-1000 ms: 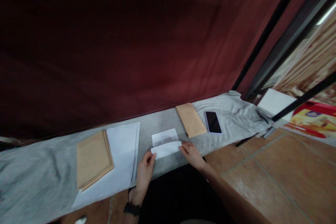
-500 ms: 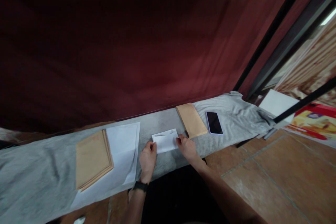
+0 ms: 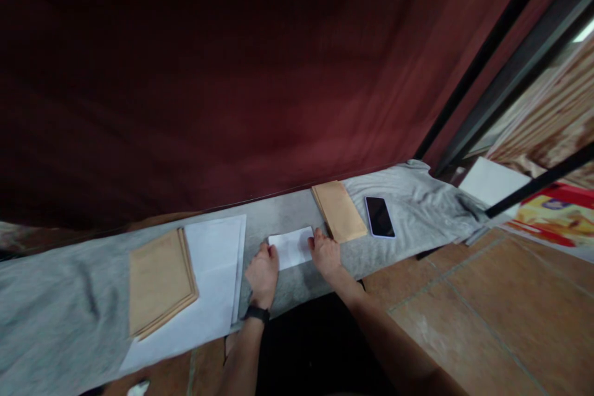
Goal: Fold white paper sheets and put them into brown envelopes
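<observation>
A small folded sheet of white paper (image 3: 292, 249) lies on the grey cloth between my two hands. My left hand (image 3: 263, 269) pinches its left edge, thumb on top. At the opposite edge my right hand (image 3: 326, 253) grips the paper with thumb and fingers. Just beyond the right hand rests a short stack of brown envelopes (image 3: 341, 210). To the left, larger white sheets (image 3: 216, 260) lie flat, partly covered by a thicker stack of brown envelopes (image 3: 160, 281).
A phone (image 3: 380, 217) with a dark screen lies right of the smaller envelope stack. Grey cloth (image 3: 413, 198) covers the narrow bench, wrinkled at its right end. A dark red curtain (image 3: 260, 105) hangs behind. A black pole (image 3: 482, 62) rises at the right, near a white box (image 3: 494, 179).
The paper's raised far flap now lies flatter. Both hands have shifted slightly along its side edges, the right one a little up and left.
</observation>
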`<state>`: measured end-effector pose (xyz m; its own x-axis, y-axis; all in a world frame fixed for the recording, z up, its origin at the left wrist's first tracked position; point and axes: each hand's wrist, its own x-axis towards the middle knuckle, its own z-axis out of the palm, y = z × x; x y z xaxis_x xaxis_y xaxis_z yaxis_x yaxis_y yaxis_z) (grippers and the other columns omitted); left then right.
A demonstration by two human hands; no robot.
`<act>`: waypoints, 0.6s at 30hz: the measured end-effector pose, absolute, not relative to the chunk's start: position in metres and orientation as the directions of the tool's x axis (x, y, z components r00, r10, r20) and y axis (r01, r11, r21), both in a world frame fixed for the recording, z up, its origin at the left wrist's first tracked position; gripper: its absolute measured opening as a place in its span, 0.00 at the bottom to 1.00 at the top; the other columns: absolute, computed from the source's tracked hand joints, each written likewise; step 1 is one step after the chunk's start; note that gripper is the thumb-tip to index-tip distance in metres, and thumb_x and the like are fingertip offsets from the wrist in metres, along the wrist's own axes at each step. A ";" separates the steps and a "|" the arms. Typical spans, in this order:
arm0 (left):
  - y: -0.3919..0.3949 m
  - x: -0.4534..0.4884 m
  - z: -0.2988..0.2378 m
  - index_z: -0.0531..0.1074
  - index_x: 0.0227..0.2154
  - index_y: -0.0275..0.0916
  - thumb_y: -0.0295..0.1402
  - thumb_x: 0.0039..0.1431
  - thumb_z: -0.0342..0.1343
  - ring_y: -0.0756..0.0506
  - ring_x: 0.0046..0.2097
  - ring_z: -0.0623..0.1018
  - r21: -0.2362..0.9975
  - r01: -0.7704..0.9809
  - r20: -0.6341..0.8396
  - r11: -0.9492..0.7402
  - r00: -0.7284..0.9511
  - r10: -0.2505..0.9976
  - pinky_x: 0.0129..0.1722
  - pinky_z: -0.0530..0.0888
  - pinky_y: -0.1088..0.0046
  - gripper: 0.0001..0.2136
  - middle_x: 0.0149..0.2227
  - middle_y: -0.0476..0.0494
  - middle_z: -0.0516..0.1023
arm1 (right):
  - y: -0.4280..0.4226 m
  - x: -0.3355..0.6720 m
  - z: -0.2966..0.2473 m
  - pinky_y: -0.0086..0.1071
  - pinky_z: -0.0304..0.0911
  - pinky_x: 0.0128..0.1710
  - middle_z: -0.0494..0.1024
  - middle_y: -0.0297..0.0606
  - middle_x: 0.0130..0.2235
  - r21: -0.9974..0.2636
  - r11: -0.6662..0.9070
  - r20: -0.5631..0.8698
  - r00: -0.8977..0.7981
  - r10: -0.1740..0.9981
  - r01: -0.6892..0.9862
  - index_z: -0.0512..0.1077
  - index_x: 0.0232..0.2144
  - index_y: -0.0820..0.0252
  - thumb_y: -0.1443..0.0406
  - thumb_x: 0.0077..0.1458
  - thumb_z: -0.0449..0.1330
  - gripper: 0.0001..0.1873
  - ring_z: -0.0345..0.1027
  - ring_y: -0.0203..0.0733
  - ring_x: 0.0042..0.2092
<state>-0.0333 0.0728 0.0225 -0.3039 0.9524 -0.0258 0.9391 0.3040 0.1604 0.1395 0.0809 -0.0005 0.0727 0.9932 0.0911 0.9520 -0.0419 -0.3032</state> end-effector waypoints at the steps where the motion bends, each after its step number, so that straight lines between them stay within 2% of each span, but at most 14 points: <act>1: 0.073 -0.032 0.022 0.72 0.47 0.39 0.41 0.70 0.41 0.41 0.36 0.82 0.144 0.941 -0.023 0.305 -0.305 0.952 0.33 0.70 0.70 0.18 0.33 0.36 0.82 | 0.080 0.139 -0.002 0.39 0.68 0.40 0.80 0.51 0.39 -0.309 -0.045 0.107 0.082 0.991 0.950 0.68 0.53 0.66 0.63 0.69 0.50 0.16 0.77 0.51 0.40; 3: 0.072 -0.030 0.022 0.72 0.48 0.38 0.41 0.70 0.41 0.41 0.36 0.82 0.118 0.945 -0.019 0.305 -0.305 0.952 0.34 0.70 0.70 0.18 0.33 0.36 0.82 | 0.079 0.138 -0.003 0.40 0.69 0.43 0.79 0.51 0.43 -0.321 -0.035 0.161 0.091 0.983 0.946 0.68 0.54 0.64 0.65 0.68 0.50 0.16 0.75 0.51 0.43; 6: 0.071 -0.029 0.022 0.71 0.48 0.37 0.41 0.70 0.40 0.41 0.36 0.82 0.107 0.949 -0.013 0.298 -0.298 0.954 0.33 0.70 0.70 0.18 0.33 0.36 0.82 | 0.075 0.136 -0.004 0.43 0.66 0.50 0.75 0.51 0.52 -0.353 0.163 0.299 -0.054 0.953 0.921 0.66 0.58 0.62 0.65 0.67 0.50 0.19 0.71 0.52 0.52; 8: 0.071 -0.030 0.021 0.71 0.48 0.37 0.41 0.70 0.40 0.41 0.36 0.82 0.110 0.951 -0.011 0.289 -0.290 0.957 0.33 0.70 0.70 0.18 0.33 0.35 0.82 | 0.072 0.133 -0.008 0.46 0.62 0.58 0.70 0.51 0.60 -0.354 0.302 0.354 -0.172 0.919 0.885 0.63 0.62 0.62 0.63 0.68 0.50 0.22 0.64 0.53 0.59; 10: 0.071 -0.030 0.021 0.71 0.48 0.37 0.41 0.70 0.40 0.41 0.35 0.82 0.106 0.953 -0.012 0.285 -0.285 0.958 0.33 0.71 0.70 0.18 0.33 0.35 0.82 | 0.069 0.130 -0.014 0.48 0.55 0.63 0.64 0.50 0.65 -0.339 0.368 0.358 -0.243 0.902 0.866 0.60 0.65 0.64 0.60 0.68 0.51 0.26 0.57 0.54 0.65; 12: 0.071 -0.030 0.021 0.71 0.49 0.37 0.40 0.70 0.40 0.40 0.35 0.82 0.096 0.953 -0.018 0.288 -0.287 0.958 0.33 0.71 0.69 0.18 0.33 0.35 0.82 | 0.065 0.127 -0.022 0.49 0.51 0.66 0.61 0.51 0.67 -0.319 0.368 0.338 -0.258 0.905 0.873 0.58 0.66 0.66 0.58 0.69 0.51 0.28 0.52 0.53 0.68; 18: 0.069 -0.028 0.023 0.71 0.48 0.35 0.39 0.71 0.39 0.39 0.37 0.82 0.105 0.950 0.018 0.294 -0.297 0.955 0.35 0.73 0.66 0.18 0.34 0.34 0.81 | 0.059 0.124 -0.036 0.49 0.48 0.67 0.59 0.51 0.68 -0.272 0.331 0.338 -0.232 0.912 0.904 0.56 0.67 0.66 0.58 0.70 0.50 0.29 0.52 0.52 0.69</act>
<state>-0.0279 0.0691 0.0234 -0.2971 0.9547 0.0180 0.9501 0.2937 0.1053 0.1242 0.0593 -0.0355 -0.2323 0.9119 0.3383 0.9036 0.3310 -0.2717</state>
